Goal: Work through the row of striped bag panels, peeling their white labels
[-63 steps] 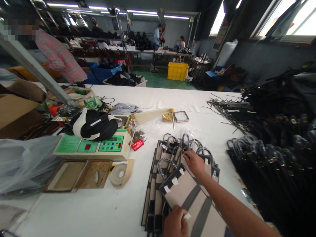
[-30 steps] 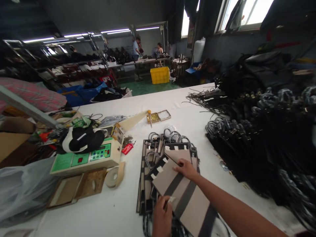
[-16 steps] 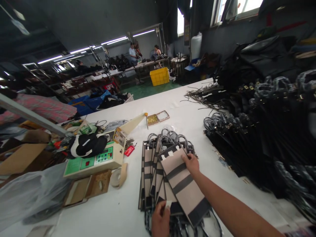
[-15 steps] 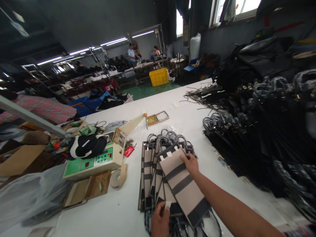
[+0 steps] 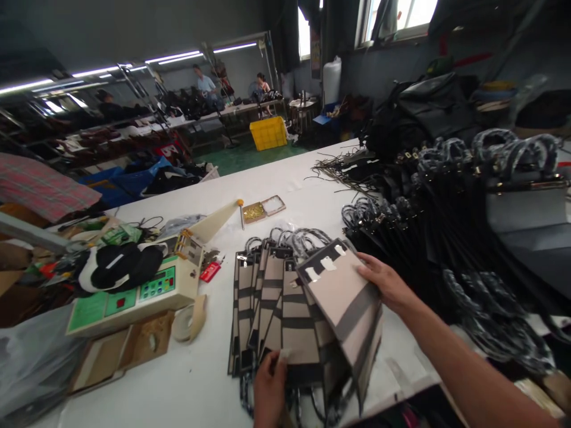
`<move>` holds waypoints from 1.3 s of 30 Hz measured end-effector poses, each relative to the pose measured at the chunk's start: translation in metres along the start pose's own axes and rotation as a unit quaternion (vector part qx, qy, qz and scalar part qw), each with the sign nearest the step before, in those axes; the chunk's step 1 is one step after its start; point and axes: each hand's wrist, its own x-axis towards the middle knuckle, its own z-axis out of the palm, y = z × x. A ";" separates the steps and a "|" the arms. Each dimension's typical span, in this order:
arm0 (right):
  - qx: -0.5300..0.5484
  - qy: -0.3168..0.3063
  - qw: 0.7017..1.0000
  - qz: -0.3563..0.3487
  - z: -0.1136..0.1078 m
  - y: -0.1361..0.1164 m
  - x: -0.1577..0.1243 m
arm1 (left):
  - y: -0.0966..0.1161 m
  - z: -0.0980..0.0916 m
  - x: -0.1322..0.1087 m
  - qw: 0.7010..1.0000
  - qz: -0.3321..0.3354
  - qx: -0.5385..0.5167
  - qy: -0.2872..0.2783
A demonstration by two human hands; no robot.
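Strip lights [image 5: 178, 57] burn at the back of a dim workroom, where a person in a pale blue top [image 5: 205, 83] is among those at a far row of work. A yellow crate [image 5: 269, 133] sits on the green floor, and a plaid sleeve [image 5: 44, 184] shows at the left edge. Before you spreads a white desk [image 5: 200, 386].

Your right hand [image 5: 388, 282] grips the right edge of a beige panel [image 5: 341, 297] crossed by dark bands, thumb on its face. The panel is tilted over the right side of a fanned pile [image 5: 261, 282] of similar pieces on the desk, three white tabs [image 5: 328, 263] along its dark upper end. Plastic-wrapped handles [image 5: 307, 241] loop above the pile. Your left hand [image 5: 270, 383] pinches a white scrap [image 5: 284, 355] between thumb and finger at the pile's lower edge.

To your left stands a green-faced machine [image 5: 154, 291], a black bundle [image 5: 116, 267] on top; a tape roll [image 5: 182, 326] and an open tray [image 5: 149, 342] lie in front of it. Beyond the pile, a small box [image 5: 254, 212] holds gold-coloured bits. Black bags [image 5: 423, 226] crowd the right, their handles wrapped too.
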 end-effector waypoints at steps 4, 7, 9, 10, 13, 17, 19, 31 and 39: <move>-0.013 0.009 0.996 0.084 -0.080 -0.009 -0.020 | 0.001 0.002 0.003 1.000 0.019 0.013 -0.008; -0.054 0.077 0.991 0.094 -0.115 0.005 -0.025 | 0.001 0.006 0.002 1.000 0.013 -0.001 -0.029; -0.087 0.132 0.983 0.089 -0.126 0.025 -0.018 | 0.002 0.008 0.001 0.999 0.003 -0.019 -0.035; -0.109 0.163 0.977 0.085 -0.128 0.038 -0.012 | 0.004 0.009 0.001 0.999 -0.003 -0.032 -0.037; -0.199 0.239 0.946 0.088 -0.123 0.074 0.009 | 0.014 0.010 -0.002 0.995 -0.024 -0.088 -0.045; -0.250 0.234 0.935 0.092 -0.100 0.104 0.024 | 0.036 0.010 -0.004 0.989 -0.034 -0.137 -0.052; -0.272 0.209 0.938 0.052 -0.090 0.109 0.022 | 0.049 0.011 -0.004 0.989 -0.032 -0.136 -0.054; -0.388 0.160 0.899 -0.122 -0.025 0.081 -0.007 | 0.092 0.027 0.017 0.995 0.057 0.011 -0.080; -0.359 -0.236 0.894 -0.127 0.111 0.044 -0.024 | 0.087 0.037 0.047 0.974 0.171 0.108 -0.103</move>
